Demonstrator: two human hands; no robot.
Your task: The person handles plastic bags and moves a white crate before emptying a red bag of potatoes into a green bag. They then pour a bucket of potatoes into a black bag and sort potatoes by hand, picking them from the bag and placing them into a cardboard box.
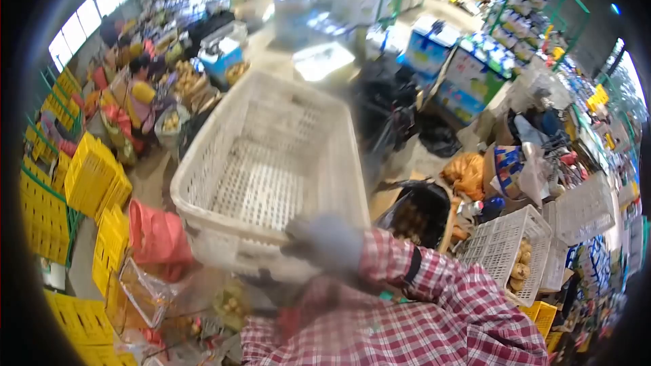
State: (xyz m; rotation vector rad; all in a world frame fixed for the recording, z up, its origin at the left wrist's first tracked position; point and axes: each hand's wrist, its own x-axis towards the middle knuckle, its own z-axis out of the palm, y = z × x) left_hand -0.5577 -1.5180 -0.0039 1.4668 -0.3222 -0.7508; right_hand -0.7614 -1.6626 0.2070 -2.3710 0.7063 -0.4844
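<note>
A large white plastic crate (234, 230), worn and with slotted walls, is held up in front of my body. Its inside shows no contents. My right hand (329, 240), in a grey glove and blurred, grips the crate's near rim, with the fingers over the edge. Below the near wall of the crate, a dark blurred shape may be my left hand (271, 290); its fingers cannot be made out. Both sleeves are red-and-white plaid.
Yellow crates (95, 173) and a pink sack (159, 237) stand at left. On the right are a white crate with potatoes (521, 268), a lined box (413, 213) and an orange bag (466, 175). Another person (141, 91) sits far left. Blue cartons (468, 78) stand behind.
</note>
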